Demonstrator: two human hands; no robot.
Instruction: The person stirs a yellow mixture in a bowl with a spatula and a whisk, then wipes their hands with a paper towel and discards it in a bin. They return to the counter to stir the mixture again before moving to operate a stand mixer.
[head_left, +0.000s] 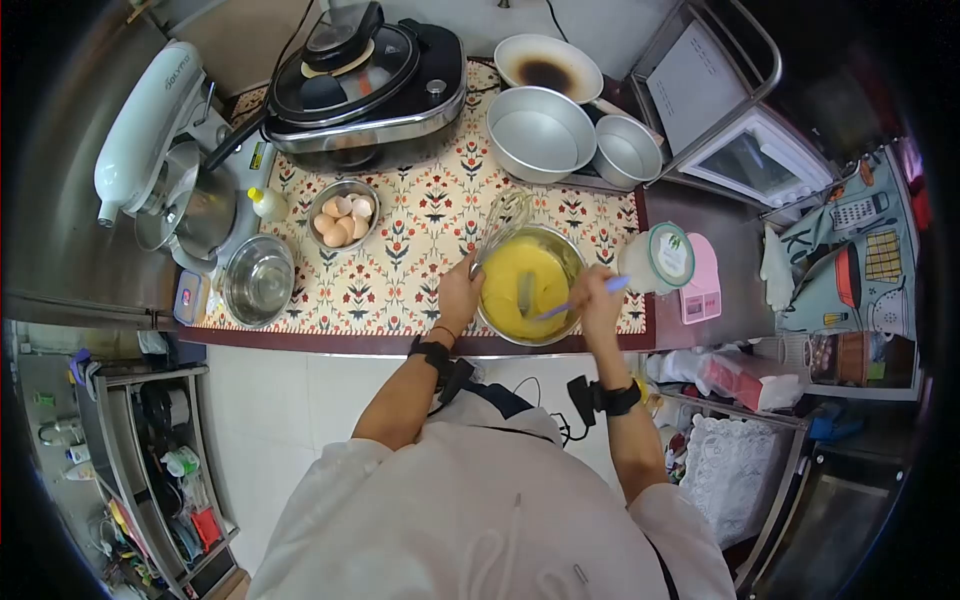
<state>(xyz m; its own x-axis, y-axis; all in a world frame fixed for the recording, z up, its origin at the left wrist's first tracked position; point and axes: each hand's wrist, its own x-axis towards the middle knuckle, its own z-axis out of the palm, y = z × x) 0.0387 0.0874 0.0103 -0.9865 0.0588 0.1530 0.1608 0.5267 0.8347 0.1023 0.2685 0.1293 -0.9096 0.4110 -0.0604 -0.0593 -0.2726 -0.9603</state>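
A metal mixing bowl (578, 262) stands near the counter's front edge, with smooth yellow batter (510, 275) inside. My left hand (459, 296) is closed at the bowl's left side, around the lower end of a wire whisk (508, 214). The whisk's wires tilt up over the far left rim; whether those fingers also grip the rim is hard to see. My right hand (600, 306), above the bowl's right side, is wrapped around the purple handle of a spatula (612, 285). The spatula's blade dips into the batter.
Left are a stand mixer (150, 125), a small bowl of eggshells (345, 216) and a metal bowl (258, 280). An electric cooker (365, 130) and round cake pans (540, 135) stand behind. A lidded tub (660, 257) and pink scale (702, 280) sit close to my right hand.
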